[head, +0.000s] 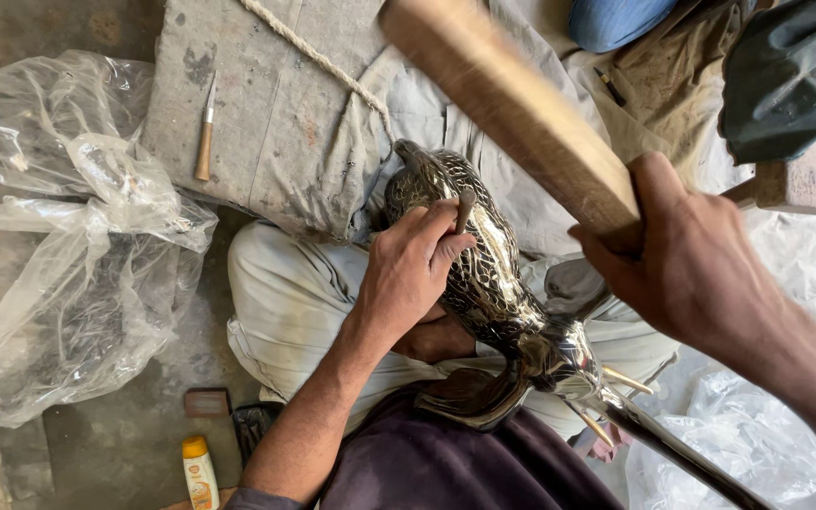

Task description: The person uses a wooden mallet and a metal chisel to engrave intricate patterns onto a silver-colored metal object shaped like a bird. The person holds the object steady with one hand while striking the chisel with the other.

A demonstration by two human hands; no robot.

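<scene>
The left hand [413, 269] pinches a small metal chisel [465, 210] against the shiny, scale-patterned metal bird figure [488, 283] lying across the lap beneath it. Above, the right hand [687, 264] is clenched round a blurred wooden mallet [512, 104]; this looks like the chasing step, and the strike must land squarely on the chisel head.

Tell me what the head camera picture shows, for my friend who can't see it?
A person sits cross-legged with a shiny patterned metal bird across their lap. The left hand holds a small punch against it, while the right hand grips a wooden mallet. A knife lies on grey cloth nearby.
</scene>
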